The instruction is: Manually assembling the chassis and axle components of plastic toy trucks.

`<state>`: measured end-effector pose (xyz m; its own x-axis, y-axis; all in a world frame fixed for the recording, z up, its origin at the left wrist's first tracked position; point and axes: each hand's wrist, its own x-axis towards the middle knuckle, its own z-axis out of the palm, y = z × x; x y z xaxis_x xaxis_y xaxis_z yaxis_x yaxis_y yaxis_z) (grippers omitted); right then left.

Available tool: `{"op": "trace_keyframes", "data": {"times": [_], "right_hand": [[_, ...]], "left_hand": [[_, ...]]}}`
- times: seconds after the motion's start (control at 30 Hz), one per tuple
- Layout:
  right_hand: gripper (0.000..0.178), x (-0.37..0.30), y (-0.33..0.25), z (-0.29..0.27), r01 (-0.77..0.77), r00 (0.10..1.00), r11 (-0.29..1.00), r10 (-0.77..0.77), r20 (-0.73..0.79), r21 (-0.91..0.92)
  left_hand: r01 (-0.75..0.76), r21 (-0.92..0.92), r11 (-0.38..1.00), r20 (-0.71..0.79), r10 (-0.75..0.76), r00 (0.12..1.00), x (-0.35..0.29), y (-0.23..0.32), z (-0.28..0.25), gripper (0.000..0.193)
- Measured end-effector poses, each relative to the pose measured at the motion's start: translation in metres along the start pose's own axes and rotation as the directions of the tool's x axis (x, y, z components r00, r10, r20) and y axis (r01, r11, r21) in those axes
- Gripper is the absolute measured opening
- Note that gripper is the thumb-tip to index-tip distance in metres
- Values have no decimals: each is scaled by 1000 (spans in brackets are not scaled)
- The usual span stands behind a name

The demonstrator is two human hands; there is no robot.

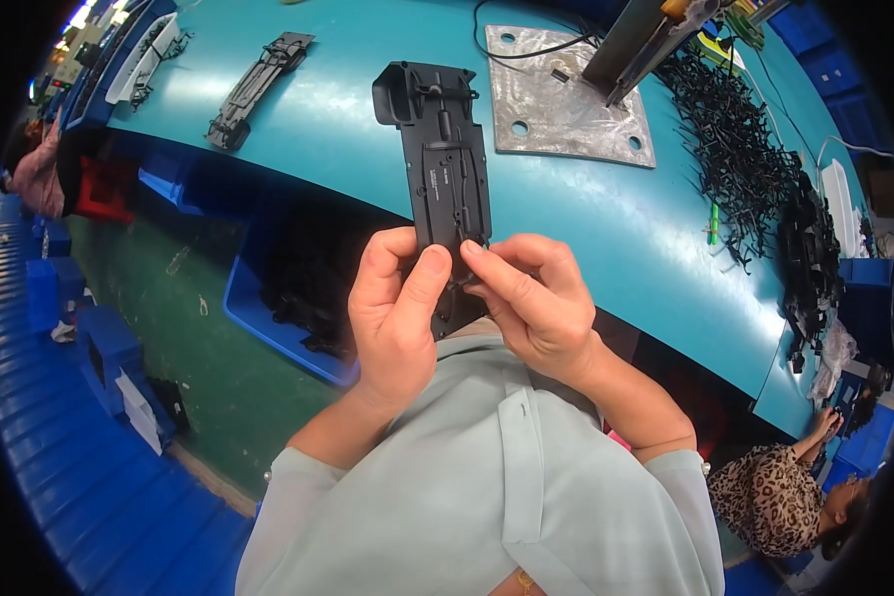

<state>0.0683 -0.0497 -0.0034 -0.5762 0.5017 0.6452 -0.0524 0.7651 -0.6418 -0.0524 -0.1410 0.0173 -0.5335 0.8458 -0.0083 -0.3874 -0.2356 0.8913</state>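
Note:
A long black plastic chassis plate (449, 184), which looks like the underside of a model vehicle, is held up in front of my body above the table's near edge. My left hand (397, 303) is closed on its lower left side, thumb across the face. At the lower right edge, my right hand (536, 303) presses thumb and fingers together against the plate. Thin rod-like detail runs along the plate's right side to these fingertips. Whether a small separate part is pinched there, I cannot tell. A similar black chassis (260, 89) lies on the table at the far left.
On the teal table (368, 109) a metal base plate (566, 99) carries an upright post. A heap of thin black parts (725, 139) spreads to the right, near a green pen (713, 224). Below left stands a blue bin (243, 308) of black parts. A co-worker (780, 497) sits lower right.

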Motion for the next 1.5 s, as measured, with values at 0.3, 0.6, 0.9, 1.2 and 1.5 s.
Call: {"op": "trace_keyframes", "data": {"times": [0.3, 0.6, 0.9, 1.2, 1.5], "right_hand": [[45, -1, 0, -2, 5, 999, 1000, -5, 48, -6], [11, 7, -20, -3, -623, 692, 482, 707, 148, 616], [7, 13, -7, -13, -742, 478, 109, 778, 407, 662], [7, 15, -3, -13, -753, 447, 39, 763, 467, 657], [8, 18, -2, -19, -782, 401, -20, 750, 526, 624]], "left_hand": [[52, -83, 995, -42, -55, 998, 2, 0, -1, 20], [-82, 7, 997, -29, 82, 996, 1, -7, -2, 20], [-235, 188, 954, 20, 236, 972, -4, -16, 0, 18], [-182, 142, 973, 7, 183, 983, -6, -21, -4, 21], [-187, 92, 978, -5, 188, 982, -7, -23, 2, 20]]}}
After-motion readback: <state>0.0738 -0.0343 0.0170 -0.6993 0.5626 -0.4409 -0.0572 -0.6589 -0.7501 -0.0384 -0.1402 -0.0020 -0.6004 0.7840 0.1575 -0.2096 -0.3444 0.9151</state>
